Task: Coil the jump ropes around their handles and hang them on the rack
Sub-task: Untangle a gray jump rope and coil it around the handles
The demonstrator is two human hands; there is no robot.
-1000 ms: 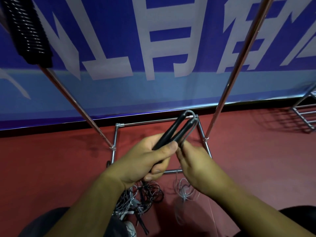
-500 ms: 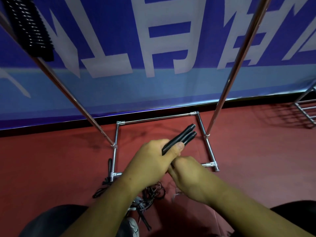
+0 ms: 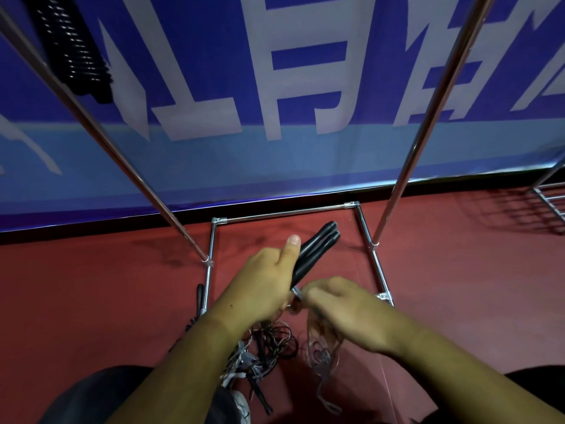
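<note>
My left hand point(image 3: 264, 289) grips two black jump-rope handles point(image 3: 316, 247) held together, their free ends pointing up and to the right. My right hand point(image 3: 345, 310) pinches the thin clear rope point(image 3: 321, 347) right at the handles' metal lower end. The rope hangs below my right hand in loose loops. A chrome rack point(image 3: 406, 166) stands in front of me, its two poles slanting up on either side. A coiled black rope bundle point(image 3: 73, 47) hangs at the top left of the rack.
A tangled pile of other jump ropes point(image 3: 263, 347) lies on the red floor between my knees. The rack's base frame point(image 3: 284, 212) rests on the floor by a blue banner wall point(image 3: 275, 87). Another wire rack point(image 3: 550, 203) sits at the far right.
The rope loop that lay over the handles' top ends is gone from there. My right hand has moved down to the handles' lower end, and my left thumb now points up.
</note>
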